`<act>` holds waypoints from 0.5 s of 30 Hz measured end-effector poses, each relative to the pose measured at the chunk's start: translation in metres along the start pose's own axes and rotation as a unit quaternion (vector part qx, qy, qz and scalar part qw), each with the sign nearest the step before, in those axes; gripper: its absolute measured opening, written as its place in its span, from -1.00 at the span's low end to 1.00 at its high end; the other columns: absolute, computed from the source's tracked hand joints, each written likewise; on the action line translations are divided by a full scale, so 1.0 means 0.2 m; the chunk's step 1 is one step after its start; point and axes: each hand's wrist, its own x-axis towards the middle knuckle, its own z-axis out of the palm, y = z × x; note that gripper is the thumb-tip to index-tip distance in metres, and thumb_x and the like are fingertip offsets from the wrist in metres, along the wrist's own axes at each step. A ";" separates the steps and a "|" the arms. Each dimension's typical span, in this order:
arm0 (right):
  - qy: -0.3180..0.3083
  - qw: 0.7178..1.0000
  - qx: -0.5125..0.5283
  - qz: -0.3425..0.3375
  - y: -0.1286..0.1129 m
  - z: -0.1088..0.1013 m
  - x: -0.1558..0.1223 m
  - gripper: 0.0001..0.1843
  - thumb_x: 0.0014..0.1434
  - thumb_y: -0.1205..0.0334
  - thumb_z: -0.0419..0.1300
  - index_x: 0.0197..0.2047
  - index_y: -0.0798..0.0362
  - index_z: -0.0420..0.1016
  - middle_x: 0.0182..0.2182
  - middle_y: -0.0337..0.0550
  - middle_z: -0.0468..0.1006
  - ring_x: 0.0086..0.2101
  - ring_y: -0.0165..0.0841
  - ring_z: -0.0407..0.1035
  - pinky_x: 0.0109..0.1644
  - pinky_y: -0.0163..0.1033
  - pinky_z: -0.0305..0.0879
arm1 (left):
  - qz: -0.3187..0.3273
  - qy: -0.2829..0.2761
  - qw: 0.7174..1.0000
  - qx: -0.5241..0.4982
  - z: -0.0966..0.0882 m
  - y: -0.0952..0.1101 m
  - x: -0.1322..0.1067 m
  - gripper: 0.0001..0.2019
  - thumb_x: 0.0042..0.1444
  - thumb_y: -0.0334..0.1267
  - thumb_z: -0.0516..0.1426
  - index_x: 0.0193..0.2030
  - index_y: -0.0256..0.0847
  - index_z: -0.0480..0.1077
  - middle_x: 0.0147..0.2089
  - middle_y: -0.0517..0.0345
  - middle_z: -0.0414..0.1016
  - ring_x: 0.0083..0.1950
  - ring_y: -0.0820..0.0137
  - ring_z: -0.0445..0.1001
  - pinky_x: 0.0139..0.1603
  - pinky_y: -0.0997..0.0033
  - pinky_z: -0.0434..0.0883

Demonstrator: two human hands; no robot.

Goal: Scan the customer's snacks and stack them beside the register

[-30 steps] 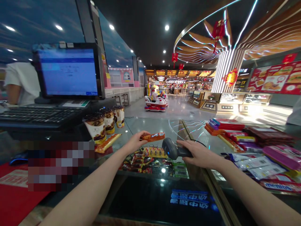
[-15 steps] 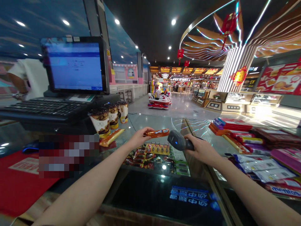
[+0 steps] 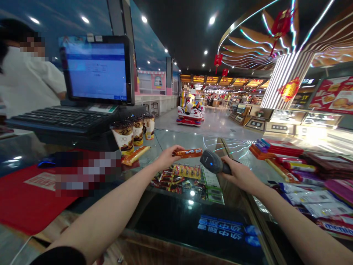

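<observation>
My left hand (image 3: 167,157) is closed on one end of an orange candy bar (image 3: 189,152), held level above the glass counter (image 3: 176,140). My right hand (image 3: 240,173) grips a dark handheld barcode scanner (image 3: 213,162) with a blue light on it. The scanner's head points left at the bar, a short gap from its right end. Under the glass below both hands lie several snack packets (image 3: 180,176).
A till screen (image 3: 97,70) and keyboard (image 3: 59,118) stand at the left, with three cups (image 3: 134,133) and an orange packet (image 3: 135,155) beside them. A person in white (image 3: 26,82) is behind the screen. Stacked sweets and packets (image 3: 298,165) cover the counter at right. A red mat (image 3: 24,198) lies at left.
The view has swung left and tilted, bringing the person in white into sight. Both hands have kept their grips, and the scanner has stayed close to the bar's right end.
</observation>
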 end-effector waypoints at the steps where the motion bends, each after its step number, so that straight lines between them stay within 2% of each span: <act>1: 0.001 1.000 0.000 -0.002 0.00 0.00 0.00 -0.70 0.18 0.10 0.09 -0.02 -0.04 0.28 -0.14 -0.08 0.55 -0.25 -0.18 0.49 -0.23 -0.16 0.29 | -0.001 0.000 1.000 0.001 0.00 0.00 0.00 -0.63 -0.03 -0.41 0.12 -0.01 -0.24 0.41 -0.06 0.08 0.55 -0.10 0.33 0.50 0.02 0.28 0.40; 15: -0.024 1.000 -0.020 0.004 -0.02 -0.01 0.00 -0.72 0.21 0.09 0.09 -0.03 -0.06 0.24 -0.14 -0.13 0.54 -0.21 -0.20 0.48 -0.22 -0.17 0.27 | -0.003 0.010 1.000 -0.006 0.00 0.00 0.00 -0.65 -0.02 -0.42 0.14 -0.04 -0.26 0.40 -0.04 0.05 0.53 -0.09 0.35 0.49 0.01 0.31 0.39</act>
